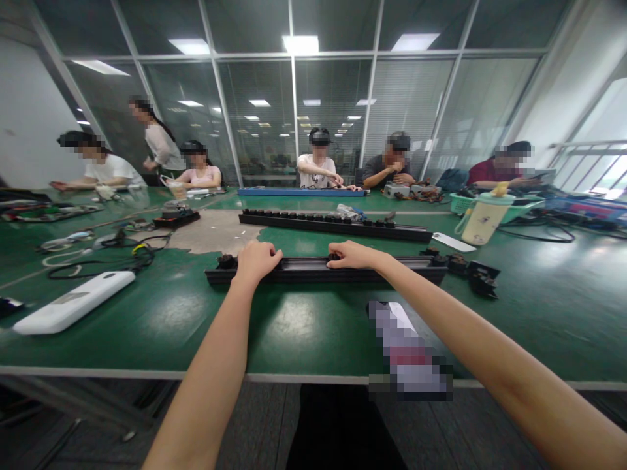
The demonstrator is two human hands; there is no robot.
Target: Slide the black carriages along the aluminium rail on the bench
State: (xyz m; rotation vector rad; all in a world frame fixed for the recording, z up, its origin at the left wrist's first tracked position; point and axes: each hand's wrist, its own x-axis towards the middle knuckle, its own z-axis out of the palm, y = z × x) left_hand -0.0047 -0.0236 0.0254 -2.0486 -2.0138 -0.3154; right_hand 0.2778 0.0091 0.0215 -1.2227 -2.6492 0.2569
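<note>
A black rail (304, 275) lies on the table (304, 333), roughly parallel to the near edge and set back from it. The right hand (353, 254) pinches a small black block (334, 256) between thumb and curled fingers, on the rail right of its middle. The left hand (257, 261) curls over the rail left of its middle; its fingers hide what is beneath, so I cannot tell whether it grips the rail itself or another part. An end piece (226, 261) shows beyond it, at the rail's left end.

The step in hand looks like handling the block on the rail. To do it well, let the left hand press the rail down against the table, so that it neither skids toward the near edge nor tips. The right hand does best with a grip low on the block, pushing in line with the groove (a sideways twist could jam it). Easing off at the first resistance and squaring the block seems wiser than forcing it.

Loose parts (482, 281) lie just beyond the rail's right end, toward the table's right edge; the right elbow had better clear them. A second rail (333, 225) lies behind, nearer the far edge.
</note>
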